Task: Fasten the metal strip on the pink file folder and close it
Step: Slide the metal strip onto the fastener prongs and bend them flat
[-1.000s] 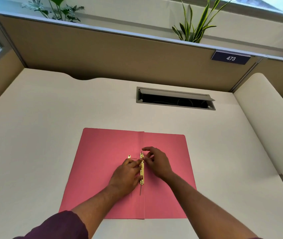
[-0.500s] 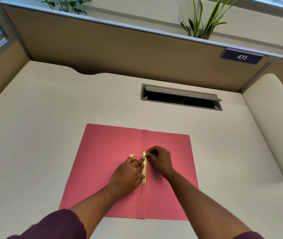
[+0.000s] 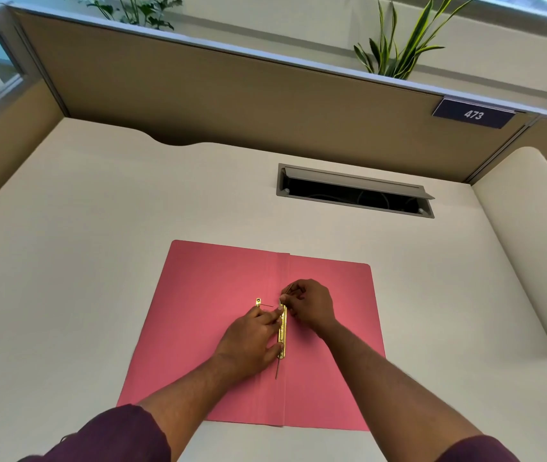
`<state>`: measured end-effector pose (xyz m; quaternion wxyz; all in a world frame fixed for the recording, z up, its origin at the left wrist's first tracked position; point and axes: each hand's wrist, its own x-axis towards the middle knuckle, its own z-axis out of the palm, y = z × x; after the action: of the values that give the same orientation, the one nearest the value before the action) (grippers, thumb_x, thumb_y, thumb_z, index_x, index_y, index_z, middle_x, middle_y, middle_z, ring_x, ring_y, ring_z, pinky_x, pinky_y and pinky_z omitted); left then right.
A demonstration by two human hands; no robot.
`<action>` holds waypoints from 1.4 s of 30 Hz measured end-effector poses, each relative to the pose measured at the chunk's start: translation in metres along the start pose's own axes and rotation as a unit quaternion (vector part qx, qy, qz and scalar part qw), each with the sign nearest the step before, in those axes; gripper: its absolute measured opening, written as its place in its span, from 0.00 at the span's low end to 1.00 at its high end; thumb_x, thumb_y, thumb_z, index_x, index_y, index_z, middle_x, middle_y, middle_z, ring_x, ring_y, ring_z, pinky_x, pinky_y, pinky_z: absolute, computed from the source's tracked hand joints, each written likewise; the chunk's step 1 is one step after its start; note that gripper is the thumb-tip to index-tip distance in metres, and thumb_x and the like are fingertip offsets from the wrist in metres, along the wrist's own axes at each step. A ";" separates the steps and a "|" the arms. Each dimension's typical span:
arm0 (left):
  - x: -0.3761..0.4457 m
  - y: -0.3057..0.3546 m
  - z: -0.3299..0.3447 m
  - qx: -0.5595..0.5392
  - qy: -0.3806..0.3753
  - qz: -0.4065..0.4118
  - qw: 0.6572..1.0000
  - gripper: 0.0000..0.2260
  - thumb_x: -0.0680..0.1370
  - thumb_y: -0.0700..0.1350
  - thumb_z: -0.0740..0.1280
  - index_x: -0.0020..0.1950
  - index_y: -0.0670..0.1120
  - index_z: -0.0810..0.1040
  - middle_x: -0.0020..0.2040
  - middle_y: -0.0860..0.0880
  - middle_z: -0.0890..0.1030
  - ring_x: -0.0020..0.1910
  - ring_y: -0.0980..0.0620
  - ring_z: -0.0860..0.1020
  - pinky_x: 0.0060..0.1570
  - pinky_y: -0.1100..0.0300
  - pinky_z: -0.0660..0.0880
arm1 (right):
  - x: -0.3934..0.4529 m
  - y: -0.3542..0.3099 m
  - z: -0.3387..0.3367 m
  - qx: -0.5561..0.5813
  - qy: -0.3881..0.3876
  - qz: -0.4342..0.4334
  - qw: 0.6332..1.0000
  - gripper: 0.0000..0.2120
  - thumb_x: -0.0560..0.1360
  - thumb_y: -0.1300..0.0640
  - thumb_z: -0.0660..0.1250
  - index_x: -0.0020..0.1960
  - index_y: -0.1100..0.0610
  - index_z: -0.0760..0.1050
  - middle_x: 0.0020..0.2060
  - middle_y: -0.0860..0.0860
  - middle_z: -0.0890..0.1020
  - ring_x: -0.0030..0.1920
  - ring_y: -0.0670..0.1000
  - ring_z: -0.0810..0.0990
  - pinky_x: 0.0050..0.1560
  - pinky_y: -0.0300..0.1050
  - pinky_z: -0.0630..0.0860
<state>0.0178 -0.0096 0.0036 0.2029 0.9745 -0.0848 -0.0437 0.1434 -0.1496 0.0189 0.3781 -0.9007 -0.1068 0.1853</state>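
Observation:
A pink file folder point(image 3: 205, 321) lies open and flat on the cream desk. Along its centre fold runs a gold metal strip point(image 3: 282, 331) with a thin prong sticking out below it. A small gold slider piece point(image 3: 258, 301) lies loose on the left flap. My left hand point(image 3: 252, 341) presses on the strip from the left, thumb at its lower end and fingertips near its top. My right hand point(image 3: 308, 303) is curled at the strip's upper end, pinching a thin prong between thumb and forefinger.
An open grey cable hatch point(image 3: 355, 190) is set into the desk behind the folder. Tan partition walls point(image 3: 232, 95) enclose the desk, with a "473" sign point(image 3: 473, 114) and plants on top. A curved side desk point(image 3: 532, 228) stands to the right.
My right hand's fingers have curled from spread to a tight pinch at the strip's top end. My left hand has stayed on the strip. The view has shifted slightly.

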 end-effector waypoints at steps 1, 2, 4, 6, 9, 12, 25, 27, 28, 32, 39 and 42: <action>0.000 0.000 0.000 0.002 0.001 0.003 1.000 0.25 0.77 0.57 0.61 0.71 0.49 0.73 0.76 0.55 0.69 0.66 0.49 0.70 0.68 0.56 0.68 | 0.001 -0.001 0.000 -0.007 -0.002 -0.003 1.000 0.03 0.70 0.57 0.79 0.42 0.52 0.86 0.34 0.50 0.87 0.32 0.51 0.86 0.42 0.55 0.85; 0.000 0.000 -0.001 0.005 0.003 0.007 1.000 0.24 0.77 0.57 0.62 0.71 0.49 0.73 0.75 0.54 0.69 0.65 0.48 0.70 0.68 0.55 0.68 | 0.001 -0.001 0.000 -0.014 -0.003 -0.005 1.000 0.03 0.70 0.56 0.79 0.42 0.52 0.86 0.33 0.50 0.87 0.31 0.50 0.86 0.41 0.53 0.85; 0.000 0.000 -0.001 0.011 0.011 0.009 1.000 0.23 0.77 0.56 0.62 0.71 0.48 0.74 0.75 0.53 0.70 0.64 0.48 0.72 0.67 0.55 0.69 | 0.002 -0.002 0.000 -0.022 -0.007 -0.007 1.000 0.03 0.71 0.54 0.79 0.42 0.52 0.86 0.33 0.49 0.87 0.32 0.49 0.86 0.41 0.52 0.85; 0.000 0.001 0.000 0.019 0.020 0.010 1.000 0.23 0.78 0.55 0.62 0.70 0.47 0.74 0.74 0.52 0.71 0.63 0.48 0.72 0.68 0.55 0.68 | 0.003 -0.003 0.000 -0.025 -0.010 -0.009 1.000 0.03 0.71 0.54 0.79 0.43 0.52 0.86 0.35 0.50 0.87 0.34 0.50 0.86 0.41 0.51 0.85; 0.000 0.003 0.002 0.022 0.026 0.008 0.999 0.22 0.79 0.53 0.62 0.70 0.46 0.74 0.74 0.51 0.72 0.64 0.47 0.72 0.71 0.54 0.66 | 0.003 -0.001 0.000 -0.002 -0.010 -0.005 1.000 0.04 0.72 0.57 0.78 0.45 0.56 0.86 0.37 0.53 0.88 0.37 0.54 0.87 0.43 0.52 0.85; 0.000 0.005 0.002 0.026 0.037 0.006 0.999 0.21 0.78 0.52 0.62 0.69 0.46 0.76 0.73 0.50 0.73 0.63 0.47 0.73 0.71 0.53 0.65 | 0.000 0.004 0.001 0.081 0.008 0.031 0.996 0.03 0.73 0.65 0.76 0.45 0.62 0.83 0.37 0.62 0.86 0.33 0.55 0.86 0.41 0.57 0.86; -0.003 0.006 -0.001 0.039 0.061 0.024 0.997 0.17 0.76 0.51 0.68 0.63 0.47 0.81 0.68 0.50 0.78 0.56 0.49 0.78 0.63 0.55 0.74 | 0.013 0.003 -0.004 0.192 -0.001 0.119 0.974 0.12 0.69 0.65 0.81 0.47 0.68 0.80 0.36 0.65 0.87 0.30 0.55 0.85 0.32 0.47 0.84; -0.002 0.005 -0.001 0.039 0.062 0.023 0.997 0.17 0.77 0.51 0.67 0.64 0.47 0.80 0.69 0.50 0.77 0.57 0.48 0.78 0.63 0.55 0.73 | 0.015 0.004 -0.004 0.185 0.002 0.124 0.975 0.13 0.67 0.63 0.82 0.45 0.68 0.81 0.33 0.63 0.87 0.29 0.54 0.86 0.33 0.47 0.85; -0.002 0.005 -0.001 0.041 0.062 0.025 0.997 0.17 0.77 0.51 0.67 0.64 0.46 0.80 0.69 0.50 0.77 0.57 0.48 0.78 0.63 0.55 0.73 | 0.015 0.004 -0.004 0.180 0.003 0.125 0.976 0.14 0.66 0.62 0.83 0.43 0.67 0.81 0.32 0.62 0.87 0.29 0.54 0.86 0.33 0.47 0.85; -0.003 0.003 -0.001 0.033 0.058 0.022 0.998 0.18 0.78 0.52 0.65 0.66 0.47 0.79 0.71 0.51 0.76 0.59 0.48 0.76 0.63 0.55 0.73 | 0.015 0.002 0.000 0.180 0.015 0.132 0.975 0.15 0.65 0.60 0.84 0.40 0.66 0.81 0.29 0.59 0.86 0.28 0.54 0.85 0.32 0.46 0.84; -0.005 0.000 0.006 -0.002 0.049 0.020 0.999 0.21 0.80 0.50 0.61 0.72 0.47 0.72 0.76 0.51 0.69 0.63 0.49 0.73 0.67 0.56 0.70 | -0.001 0.015 0.001 0.234 0.046 0.108 0.965 0.02 0.77 0.63 0.74 0.46 0.61 0.82 0.35 0.56 0.88 0.34 0.53 0.88 0.38 0.46 0.85; -0.012 0.002 0.014 0.006 0.079 0.021 0.997 0.21 0.79 0.48 0.64 0.72 0.46 0.73 0.74 0.50 0.72 0.66 0.49 0.74 0.68 0.58 0.70 | -0.017 0.027 0.004 0.185 0.062 0.068 0.978 0.03 0.77 0.64 0.72 0.48 0.58 0.83 0.37 0.54 0.88 0.37 0.51 0.88 0.43 0.48 0.86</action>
<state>0.0045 -0.0144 -0.0075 0.2043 0.9740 -0.0896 0.0381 0.1274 -0.1710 0.0010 0.5309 -0.8299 0.0149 0.1711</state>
